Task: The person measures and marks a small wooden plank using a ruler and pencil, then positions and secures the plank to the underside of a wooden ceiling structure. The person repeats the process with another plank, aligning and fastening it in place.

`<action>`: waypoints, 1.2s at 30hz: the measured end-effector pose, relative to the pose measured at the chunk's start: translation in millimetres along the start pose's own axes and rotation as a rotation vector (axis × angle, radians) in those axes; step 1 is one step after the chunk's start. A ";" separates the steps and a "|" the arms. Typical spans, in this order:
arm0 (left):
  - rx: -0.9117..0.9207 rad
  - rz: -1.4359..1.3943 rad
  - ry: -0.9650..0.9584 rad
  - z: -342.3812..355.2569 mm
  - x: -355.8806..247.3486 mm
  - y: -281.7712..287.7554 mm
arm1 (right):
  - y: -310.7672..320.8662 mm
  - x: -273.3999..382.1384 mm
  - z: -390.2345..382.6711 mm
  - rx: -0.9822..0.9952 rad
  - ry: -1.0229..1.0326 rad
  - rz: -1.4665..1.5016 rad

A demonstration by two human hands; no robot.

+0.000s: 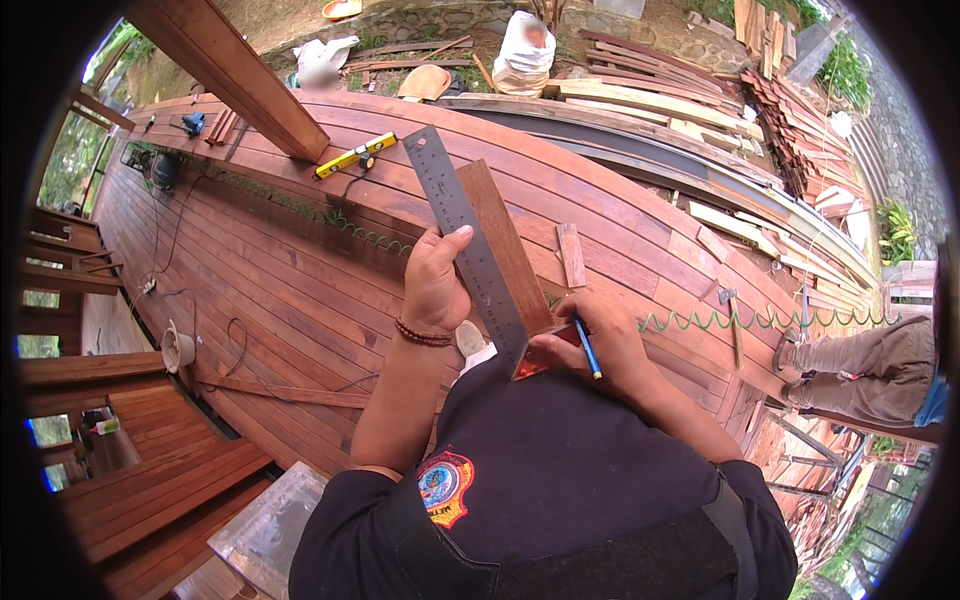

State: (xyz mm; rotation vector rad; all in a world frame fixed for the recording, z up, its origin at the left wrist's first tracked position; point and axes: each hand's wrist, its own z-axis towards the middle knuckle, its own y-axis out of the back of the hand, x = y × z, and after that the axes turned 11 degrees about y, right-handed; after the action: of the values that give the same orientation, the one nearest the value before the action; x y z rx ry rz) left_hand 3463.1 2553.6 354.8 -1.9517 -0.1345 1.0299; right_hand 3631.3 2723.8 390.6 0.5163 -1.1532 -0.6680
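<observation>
A steel ruler [452,205] with dark markings lies along a reddish-brown wooden board [498,225], both tilted up in front of my chest. My left hand [436,280] is closed around the ruler's edge, thumb pressed on its face. At the near end, my right hand [603,335] grips the board, its fingers bent, with a blue pen [588,350] between them, pointing down. A reddish, dotted corner piece [535,366] shows beside the right fingers; I cannot tell whether it belongs to the ruler or the board. The left fingertips are hidden behind the ruler.
Beyond the board, a yellow spirit level [355,157] lies near a wooden post [235,75]. A small offcut [570,255] and a green coiled hose [345,218] rest on the deck [300,290]. Stacked planks [660,110] lie behind. Another person [865,370] stands at right.
</observation>
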 end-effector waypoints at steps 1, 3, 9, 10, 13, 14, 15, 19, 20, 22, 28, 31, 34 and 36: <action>-0.007 0.006 -0.001 -0.1 -0.1 -0.7 | 0.0 -0.2 0.2 -0.002 -0.011 0.020; -0.020 -0.005 0.003 -0.1 -0.2 -2.0 | 0.2 -0.7 0.7 -0.010 0.012 -0.001; -0.017 -0.026 0.016 1.4 -1.0 -1.5 | 0.6 -1.9 1.6 -0.003 0.019 0.006; -0.011 -0.012 0.012 1.6 -1.1 -0.9 | 0.5 -2.0 1.6 0.002 0.004 0.023; -0.018 -0.023 0.024 0.9 -0.7 0.3 | 0.3 -2.6 1.7 0.002 0.021 -0.013; -0.012 -0.035 0.027 0.7 -0.6 0.6 | 0.1 -2.9 1.8 0.005 0.031 -0.025; -0.025 -0.034 0.029 0.3 -0.5 0.6 | -0.1 -3.3 2.0 0.002 0.035 -0.026; -0.028 -0.032 0.018 -0.7 -1.1 -0.4 | -1.1 -5.1 2.8 -0.016 0.057 -0.014; -0.028 -0.030 0.016 -1.0 -1.4 -0.9 | -1.3 -5.5 2.9 -0.006 0.061 -0.016; -0.041 -0.030 0.012 -1.6 -2.1 -2.0 | -1.5 -6.0 3.0 0.005 0.040 -0.005; -0.054 -0.035 0.013 -2.4 -2.8 -3.8 | -1.4 -6.1 3.3 -0.001 0.026 0.027; -0.064 -0.038 0.012 -1.8 -2.5 -3.9 | -1.0 -5.2 4.0 0.000 0.031 0.001; -0.062 -0.050 0.008 -1.4 -2.0 -3.4 | -0.9 -3.6 4.8 0.018 0.034 -0.014; -0.064 -0.056 0.007 -1.4 -1.5 -2.6 | -1.2 -2.4 5.6 0.017 0.038 -0.024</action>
State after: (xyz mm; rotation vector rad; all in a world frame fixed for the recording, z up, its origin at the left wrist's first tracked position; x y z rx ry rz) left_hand 3463.8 2553.5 358.0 -1.9977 -0.2199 0.9933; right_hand 3625.2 2724.4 390.0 0.5554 -1.1195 -0.6674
